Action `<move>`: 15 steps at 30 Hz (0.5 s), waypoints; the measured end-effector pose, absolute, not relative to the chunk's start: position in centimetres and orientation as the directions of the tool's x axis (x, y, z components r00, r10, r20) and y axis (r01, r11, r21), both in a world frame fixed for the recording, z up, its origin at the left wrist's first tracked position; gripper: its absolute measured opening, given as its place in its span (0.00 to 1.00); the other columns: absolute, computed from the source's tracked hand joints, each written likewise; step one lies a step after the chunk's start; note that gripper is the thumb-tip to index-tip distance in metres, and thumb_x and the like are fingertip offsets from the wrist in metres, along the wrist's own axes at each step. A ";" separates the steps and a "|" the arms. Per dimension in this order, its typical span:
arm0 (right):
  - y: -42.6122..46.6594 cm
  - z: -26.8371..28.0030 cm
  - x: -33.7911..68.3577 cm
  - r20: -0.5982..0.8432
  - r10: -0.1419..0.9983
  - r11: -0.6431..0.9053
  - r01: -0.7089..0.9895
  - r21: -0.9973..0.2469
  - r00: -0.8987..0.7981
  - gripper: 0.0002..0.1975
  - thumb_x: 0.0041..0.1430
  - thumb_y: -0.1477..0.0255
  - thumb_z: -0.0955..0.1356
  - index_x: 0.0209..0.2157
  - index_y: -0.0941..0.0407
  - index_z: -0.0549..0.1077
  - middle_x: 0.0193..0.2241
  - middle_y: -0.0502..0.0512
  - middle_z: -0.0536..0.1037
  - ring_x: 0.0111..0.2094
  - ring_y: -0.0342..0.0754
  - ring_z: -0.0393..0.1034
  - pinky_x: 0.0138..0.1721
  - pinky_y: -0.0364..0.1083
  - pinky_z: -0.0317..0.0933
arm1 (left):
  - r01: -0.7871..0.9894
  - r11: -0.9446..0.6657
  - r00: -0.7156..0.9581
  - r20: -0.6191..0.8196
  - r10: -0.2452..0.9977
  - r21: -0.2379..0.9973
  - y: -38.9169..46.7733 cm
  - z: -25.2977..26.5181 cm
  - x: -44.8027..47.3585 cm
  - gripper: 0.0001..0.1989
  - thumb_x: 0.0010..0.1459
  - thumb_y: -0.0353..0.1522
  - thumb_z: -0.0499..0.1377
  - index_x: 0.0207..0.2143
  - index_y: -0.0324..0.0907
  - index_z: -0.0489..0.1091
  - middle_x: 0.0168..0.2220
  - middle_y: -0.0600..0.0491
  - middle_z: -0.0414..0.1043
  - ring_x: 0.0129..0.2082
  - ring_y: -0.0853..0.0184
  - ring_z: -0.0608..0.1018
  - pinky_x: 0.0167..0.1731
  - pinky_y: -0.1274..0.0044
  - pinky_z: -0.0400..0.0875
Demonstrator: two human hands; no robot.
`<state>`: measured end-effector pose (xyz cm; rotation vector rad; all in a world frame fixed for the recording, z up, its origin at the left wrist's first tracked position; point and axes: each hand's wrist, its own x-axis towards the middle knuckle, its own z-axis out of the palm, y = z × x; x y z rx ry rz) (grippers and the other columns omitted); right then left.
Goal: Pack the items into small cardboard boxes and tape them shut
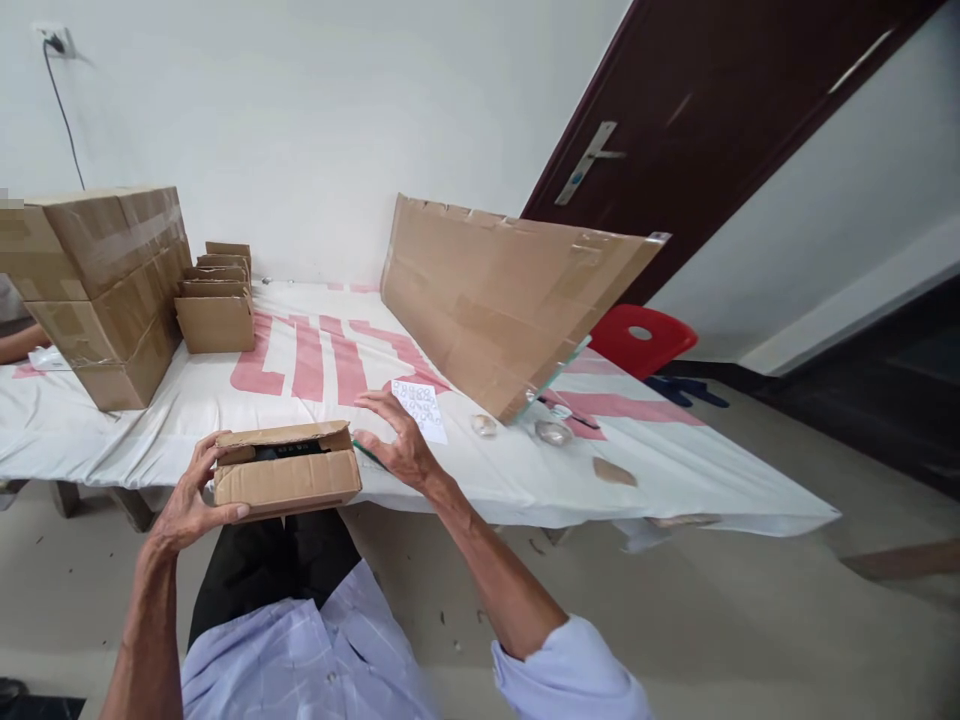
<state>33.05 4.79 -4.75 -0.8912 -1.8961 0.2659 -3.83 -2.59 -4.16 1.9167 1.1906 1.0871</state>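
Note:
A small brown cardboard box (pixel 289 485) sits at the table's near edge in front of me, its top flaps partly parted over a dark inside. Around its left end my left hand (pixel 187 500) is closed, thumb on the front face and fingers at the back corner. My right hand (pixel 401 445) is beside the box's right end, fingers and thumb spread apart, the thumb close to the corner. Under that hand shows a thin green strip (pixel 369 455); whether the hand touches it I cannot tell. Just beyond lies a white sheet with printed round marks (pixel 424 410).
Taped cartons (pixel 112 290) are stacked at the left, beside a row of open small boxes (pixel 216 320). A large cardboard sheet (pixel 502 290) leans at the back. Tape rolls (pixel 553 433) and a cardboard scrap (pixel 613 471) lie right. A red stool (pixel 641 340) stands beyond.

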 end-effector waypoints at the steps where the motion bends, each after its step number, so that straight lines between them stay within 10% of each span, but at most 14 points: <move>1: 4.6 -3.6 32.4 0.693 0.653 0.738 0.466 -0.489 -0.307 0.18 0.67 0.65 0.72 0.57 0.50 0.76 0.56 0.61 0.78 0.59 0.58 0.72 0.62 0.60 0.68 | 0.396 -0.388 0.245 0.312 0.918 0.832 -2.6 -4.1 -3.8 0.36 0.51 0.51 0.74 0.58 0.48 0.72 0.69 0.42 0.58 0.71 0.44 0.65 0.63 0.63 0.72; 15: 3.9 -3.2 30.2 0.746 0.431 0.848 0.511 -0.143 -0.507 0.07 0.68 0.75 0.71 0.41 0.51 0.82 0.41 0.57 0.83 0.43 0.52 0.78 0.46 0.52 0.74 | 0.414 -0.342 0.220 0.272 0.937 0.844 -2.6 -4.4 -3.9 0.41 0.50 0.51 0.74 0.62 0.48 0.69 0.74 0.40 0.52 0.72 0.42 0.63 0.62 0.58 0.73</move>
